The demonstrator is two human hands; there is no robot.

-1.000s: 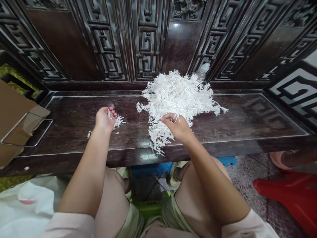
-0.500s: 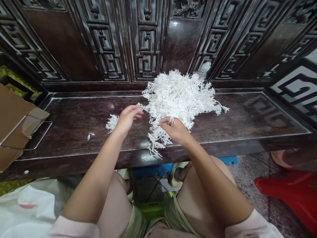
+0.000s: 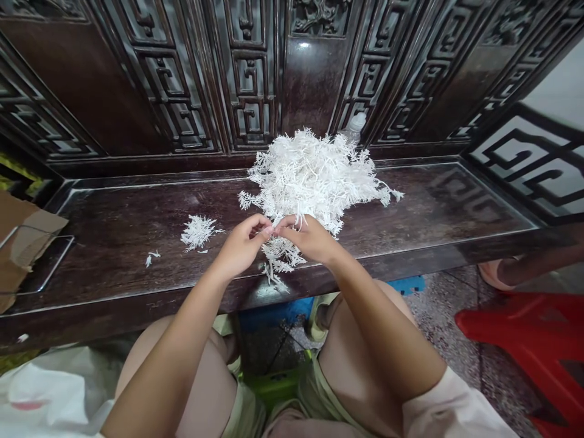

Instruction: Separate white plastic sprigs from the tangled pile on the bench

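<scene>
Near the bench edge [image 3: 410, 263], left hand [image 3: 244, 243] and right hand [image 3: 312, 238] pinched on a sprig [image 3: 300, 220], room rightward.

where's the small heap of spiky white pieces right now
In the head view, the small white heap lies on the dark wooden bench, just left of the left hand.
</scene>
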